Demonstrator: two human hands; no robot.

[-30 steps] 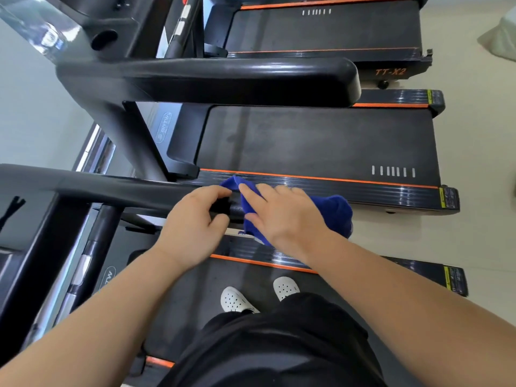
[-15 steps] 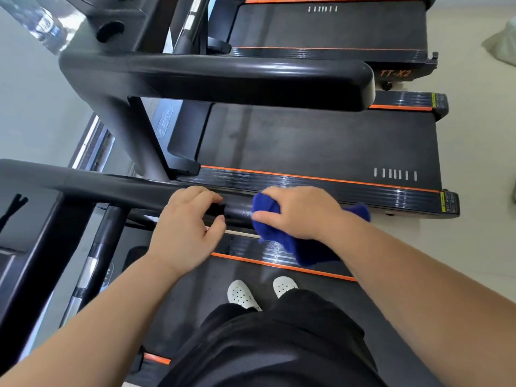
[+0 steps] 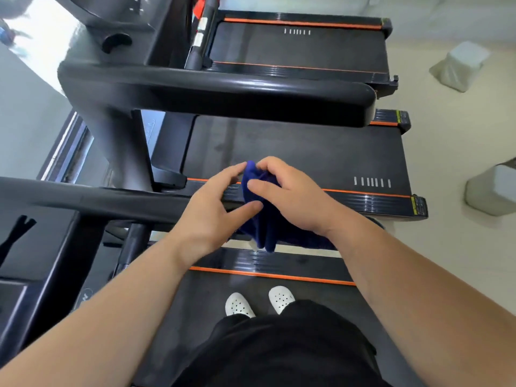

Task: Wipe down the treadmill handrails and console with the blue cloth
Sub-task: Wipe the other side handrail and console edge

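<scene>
1. Standing on the belt (image 3: 212, 291), the person gathers the blue cloth (image 3: 265, 227) just above the near handrail (image 3: 97, 201). The right hand (image 3: 296, 202) has its grip clamped round it; the left hand (image 3: 212, 216), fingers spread, seemingly only touches it.
2. Refolding looks to be the step; next, the cloth needs pressing onto the rail.
3. Beyond are the neighbouring treadmill (image 3: 293, 152) and the pale floor (image 3: 452, 141).

Black clothing (image 3: 279, 356) below the waist, white perforated clogs (image 3: 239, 304)

White clogs (image 3: 239, 304), neighbouring treadmill (image 3: 293, 152), wrapped grey block (image 3: 460, 67) on cream floor (image 3: 446, 141)
</scene>
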